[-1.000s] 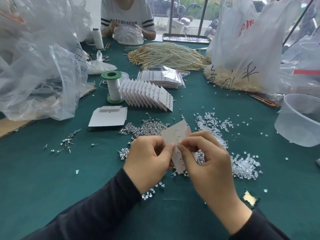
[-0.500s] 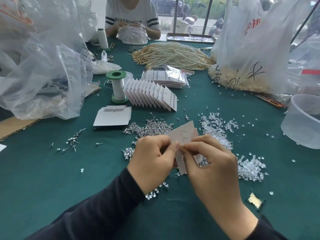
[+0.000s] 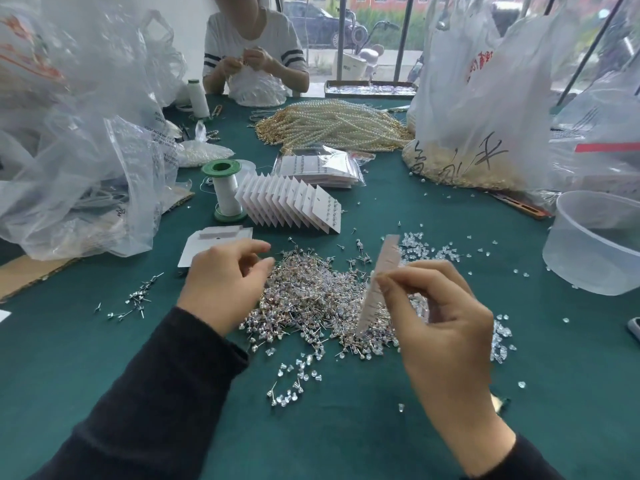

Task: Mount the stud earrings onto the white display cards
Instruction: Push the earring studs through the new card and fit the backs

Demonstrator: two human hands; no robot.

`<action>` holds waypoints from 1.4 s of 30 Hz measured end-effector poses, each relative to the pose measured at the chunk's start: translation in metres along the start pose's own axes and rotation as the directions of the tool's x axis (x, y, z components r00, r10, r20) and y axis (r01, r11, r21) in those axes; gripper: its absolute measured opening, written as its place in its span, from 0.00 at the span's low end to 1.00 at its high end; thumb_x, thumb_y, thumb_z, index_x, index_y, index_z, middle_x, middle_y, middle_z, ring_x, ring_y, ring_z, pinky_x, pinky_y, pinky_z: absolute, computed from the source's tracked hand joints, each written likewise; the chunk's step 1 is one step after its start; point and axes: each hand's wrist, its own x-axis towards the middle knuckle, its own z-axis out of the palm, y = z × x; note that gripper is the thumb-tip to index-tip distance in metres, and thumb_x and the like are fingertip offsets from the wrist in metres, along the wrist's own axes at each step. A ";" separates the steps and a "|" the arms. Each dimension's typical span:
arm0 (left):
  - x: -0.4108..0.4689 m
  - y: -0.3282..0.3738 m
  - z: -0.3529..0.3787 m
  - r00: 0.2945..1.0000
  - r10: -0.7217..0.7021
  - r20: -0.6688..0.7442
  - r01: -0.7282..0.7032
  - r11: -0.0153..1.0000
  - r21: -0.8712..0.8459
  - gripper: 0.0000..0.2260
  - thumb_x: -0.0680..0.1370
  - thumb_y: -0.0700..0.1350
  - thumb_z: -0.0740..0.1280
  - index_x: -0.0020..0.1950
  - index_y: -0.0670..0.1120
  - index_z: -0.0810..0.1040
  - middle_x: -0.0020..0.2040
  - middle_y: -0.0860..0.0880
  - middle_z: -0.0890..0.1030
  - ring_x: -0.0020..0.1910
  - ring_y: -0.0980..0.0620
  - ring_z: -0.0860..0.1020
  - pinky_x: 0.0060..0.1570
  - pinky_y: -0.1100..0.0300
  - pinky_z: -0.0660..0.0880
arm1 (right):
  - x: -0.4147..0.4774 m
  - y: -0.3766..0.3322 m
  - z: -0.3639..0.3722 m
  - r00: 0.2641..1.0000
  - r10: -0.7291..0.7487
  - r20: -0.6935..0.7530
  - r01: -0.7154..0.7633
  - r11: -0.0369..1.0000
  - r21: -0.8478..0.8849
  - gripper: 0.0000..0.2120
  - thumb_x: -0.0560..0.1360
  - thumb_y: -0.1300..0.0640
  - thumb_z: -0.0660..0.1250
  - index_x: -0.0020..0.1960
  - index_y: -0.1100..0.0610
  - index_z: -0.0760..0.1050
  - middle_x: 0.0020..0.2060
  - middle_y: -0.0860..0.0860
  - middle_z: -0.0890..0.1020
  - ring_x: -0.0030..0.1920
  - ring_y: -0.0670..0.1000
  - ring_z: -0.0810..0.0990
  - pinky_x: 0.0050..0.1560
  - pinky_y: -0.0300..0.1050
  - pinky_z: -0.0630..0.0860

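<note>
My right hand point(image 3: 440, 317) pinches a white display card point(image 3: 379, 282) by its edge and holds it upright, seen edge-on, above a heap of stud earrings point(image 3: 311, 299) on the green table. My left hand point(image 3: 225, 275) hovers at the heap's left side with thumb and forefinger brought close together; whether a stud sits between them cannot be made out. A fanned row of filled cards point(image 3: 291, 202) stands behind the heap. Blank cards point(image 3: 211, 251) lie flat to the left, partly hidden by my left hand. Clear earring backs point(image 3: 433, 247) are scattered to the right.
A green-capped spool point(image 3: 225, 188) stands by the card row. Crumpled plastic bags point(image 3: 76, 161) fill the left side, large bags point(image 3: 502, 98) the right. A clear tub point(image 3: 599, 240) sits at the right edge. Pearl strands point(image 3: 332, 126) lie farther back, where another person point(image 3: 252, 53) works.
My hands have parted. The left hand let go of the card and moved left over the stud heap. The right hand now holds the card alone, turned edge-on.
</note>
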 end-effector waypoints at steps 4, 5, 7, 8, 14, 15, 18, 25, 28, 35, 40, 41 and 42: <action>0.016 -0.026 -0.002 0.986 -0.161 -0.053 0.169 0.949 0.265 0.10 0.72 0.45 0.71 0.51 0.44 0.82 0.43 0.46 0.82 0.40 0.50 0.73 0.46 0.63 0.67 | 0.002 0.000 -0.005 0.997 0.080 -0.001 -0.080 0.995 0.067 0.07 0.69 0.61 0.70 0.40 0.49 0.79 0.38 0.43 0.79 0.41 0.44 0.78 0.43 0.31 0.72; 0.017 -0.027 -0.001 0.986 -0.157 -0.051 0.165 0.954 0.252 0.10 0.71 0.45 0.71 0.51 0.44 0.82 0.43 0.46 0.82 0.41 0.49 0.74 0.47 0.63 0.68 | 0.002 -0.001 -0.005 0.995 0.094 0.015 -0.095 0.992 0.079 0.07 0.69 0.61 0.70 0.40 0.49 0.79 0.39 0.44 0.80 0.40 0.44 0.78 0.43 0.31 0.72; 0.018 -0.027 0.003 0.990 -0.130 -0.045 0.138 0.959 0.246 0.10 0.71 0.44 0.71 0.51 0.44 0.82 0.44 0.45 0.83 0.42 0.49 0.75 0.49 0.63 0.69 | 0.001 -0.001 -0.005 0.991 0.123 0.054 -0.128 0.986 0.109 0.09 0.70 0.63 0.71 0.39 0.50 0.79 0.38 0.45 0.80 0.39 0.44 0.78 0.41 0.31 0.71; 0.019 -0.027 0.004 0.991 -0.120 -0.053 0.129 0.961 0.243 0.10 0.71 0.44 0.72 0.51 0.44 0.82 0.44 0.45 0.83 0.41 0.50 0.75 0.49 0.64 0.69 | 0.001 -0.001 -0.005 0.989 0.137 0.064 -0.144 0.982 0.122 0.09 0.70 0.65 0.71 0.39 0.50 0.80 0.37 0.46 0.80 0.38 0.44 0.78 0.40 0.30 0.71; 0.024 -0.032 -0.006 0.986 -0.144 -0.085 0.163 0.941 0.298 0.05 0.71 0.42 0.71 0.45 0.44 0.84 0.44 0.45 0.84 0.44 0.47 0.78 0.49 0.62 0.70 | 0.002 -0.001 -0.008 0.975 0.217 0.046 -0.222 0.966 0.134 0.09 0.71 0.63 0.71 0.38 0.49 0.81 0.35 0.46 0.81 0.36 0.44 0.78 0.38 0.30 0.71; 0.023 -0.032 -0.005 0.984 -0.167 -0.054 0.176 0.930 0.322 0.08 0.71 0.45 0.72 0.47 0.44 0.83 0.46 0.45 0.84 0.48 0.46 0.78 0.51 0.61 0.71 | 0.002 -0.001 -0.008 0.971 0.234 0.042 -0.238 0.961 0.139 0.09 0.70 0.63 0.71 0.38 0.50 0.81 0.34 0.46 0.81 0.35 0.44 0.78 0.38 0.31 0.71; 0.022 -0.028 -0.002 0.981 -0.192 0.001 0.181 0.925 0.335 0.10 0.71 0.47 0.72 0.49 0.44 0.83 0.48 0.46 0.84 0.51 0.47 0.78 0.55 0.59 0.71 | 0.002 -0.001 -0.008 0.967 0.252 0.049 -0.256 0.956 0.145 0.08 0.70 0.62 0.71 0.38 0.49 0.81 0.34 0.46 0.81 0.35 0.43 0.77 0.38 0.31 0.71; 0.018 -0.022 -0.007 0.986 -0.163 0.031 0.149 0.952 0.269 0.01 0.69 0.44 0.73 0.39 0.47 0.84 0.38 0.49 0.83 0.37 0.55 0.74 0.44 0.65 0.68 | 0.003 -0.004 -0.009 0.942 0.327 0.071 -0.335 0.918 0.213 0.03 0.68 0.58 0.72 0.39 0.50 0.82 0.32 0.45 0.82 0.32 0.42 0.76 0.34 0.30 0.72; 0.016 -0.018 -0.011 0.984 -0.159 0.079 0.139 0.967 0.213 0.02 0.69 0.45 0.74 0.38 0.47 0.83 0.32 0.53 0.78 0.33 0.60 0.72 0.38 0.66 0.66 | 0.004 -0.003 -0.008 0.897 0.415 0.152 -0.442 0.836 0.324 0.04 0.64 0.53 0.72 0.39 0.52 0.82 0.31 0.47 0.81 0.34 0.45 0.77 0.36 0.32 0.74; 0.015 -0.017 -0.013 0.979 -0.108 0.174 0.069 0.974 0.217 0.03 0.73 0.40 0.69 0.42 0.47 0.81 0.36 0.53 0.78 0.35 0.60 0.72 0.33 0.73 0.64 | 0.008 0.000 -0.011 0.782 0.534 0.321 -0.617 0.598 0.511 0.07 0.60 0.54 0.72 0.36 0.56 0.82 0.34 0.52 0.83 0.37 0.49 0.80 0.42 0.39 0.78; 0.011 -0.008 -0.013 0.995 -0.029 0.092 0.035 0.997 -0.065 0.06 0.71 0.37 0.71 0.37 0.47 0.79 0.32 0.52 0.80 0.32 0.56 0.77 0.40 0.64 0.75 | 0.010 0.003 -0.009 0.677 0.606 0.416 -0.716 0.416 0.560 0.05 0.64 0.61 0.68 0.38 0.58 0.81 0.37 0.55 0.83 0.38 0.51 0.81 0.47 0.46 0.77; 0.007 0.000 -0.013 0.996 0.041 0.084 -0.023 0.979 -0.202 0.08 0.70 0.36 0.72 0.37 0.49 0.79 0.31 0.53 0.81 0.31 0.57 0.78 0.38 0.66 0.76 | 0.010 0.003 -0.008 0.651 0.612 0.448 -0.735 0.361 0.575 0.05 0.64 0.61 0.68 0.38 0.58 0.81 0.37 0.55 0.83 0.38 0.51 0.82 0.45 0.46 0.79; 0.001 0.008 -0.011 0.988 0.134 0.071 -0.105 0.941 -0.321 0.10 0.70 0.36 0.72 0.37 0.51 0.80 0.31 0.53 0.82 0.32 0.58 0.78 0.37 0.68 0.76 | 0.010 0.001 -0.007 0.622 0.616 0.484 -0.752 0.298 0.587 0.05 0.64 0.62 0.67 0.38 0.58 0.82 0.37 0.56 0.84 0.38 0.51 0.82 0.42 0.46 0.80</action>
